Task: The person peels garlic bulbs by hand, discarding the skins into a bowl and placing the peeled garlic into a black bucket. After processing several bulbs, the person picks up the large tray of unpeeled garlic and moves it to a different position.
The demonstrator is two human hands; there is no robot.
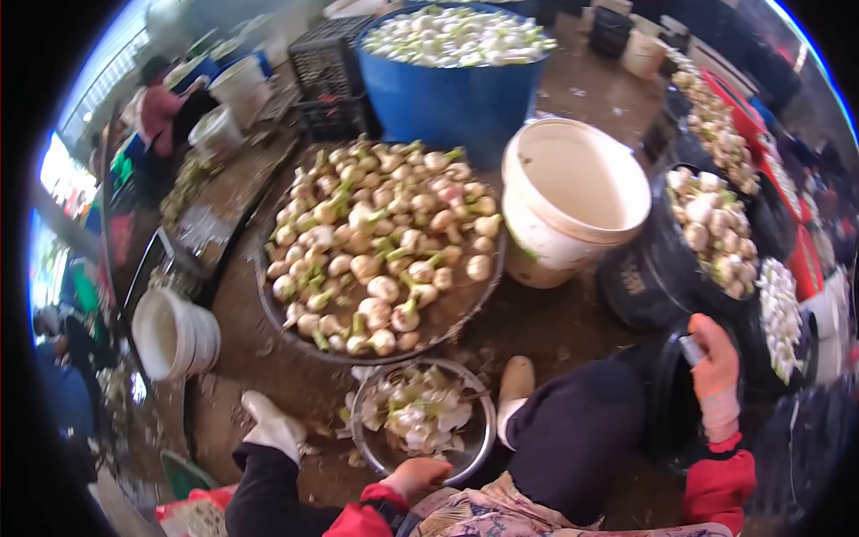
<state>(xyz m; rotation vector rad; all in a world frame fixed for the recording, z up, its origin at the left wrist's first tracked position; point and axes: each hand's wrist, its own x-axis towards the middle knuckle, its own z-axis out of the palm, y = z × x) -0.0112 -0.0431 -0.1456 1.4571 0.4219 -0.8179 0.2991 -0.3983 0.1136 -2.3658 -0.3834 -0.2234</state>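
Observation:
My left hand [417, 477], in an orange glove, is at the near rim of a metal bowl [488, 430] of pale and green peelings [420, 412]. Its fingers look curled together; what they hold, if anything, is hidden. On the right, my right hand [718, 371] is raised over a black bucket [676, 394], also in an orange glove with a banded wrist. A small grey, blade-like piece [692, 350] shows at its closed fingers. Beyond the bowl, a wide round tray [268, 300] carries a heap of pale bulbs [376, 233] with stubby green stems.
An open white bucket [546, 237] stands right of the tray, a large blue tub [447, 103] of trimmed white bulbs behind it. Dark buckets of bulbs [716, 228] line the right side. Left are another white bucket [201, 340] and a seated person [159, 112].

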